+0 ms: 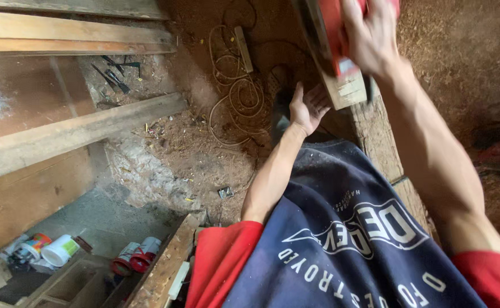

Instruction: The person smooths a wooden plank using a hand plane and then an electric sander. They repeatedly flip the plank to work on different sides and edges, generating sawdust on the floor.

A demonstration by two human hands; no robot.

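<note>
My right hand (369, 37) presses down on a red power sander (335, 25) that rides along a narrow wooden plank (341, 85) at the top centre; the image there is blurred. My left hand (307, 105) is open, palm against the side of the plank's near end, steadying it. The plank lies on a rough wooden bench (381, 137) running down toward me. My dark blue printed apron over red sleeves fills the bottom of the view.
Long timber beams (73, 134) lie on the left. A coiled pale cable with a power strip (241, 51) sits on the sawdust-covered ground, dark hand tools (116, 74) near it. Paint cans and tape rolls (61, 248) are at bottom left.
</note>
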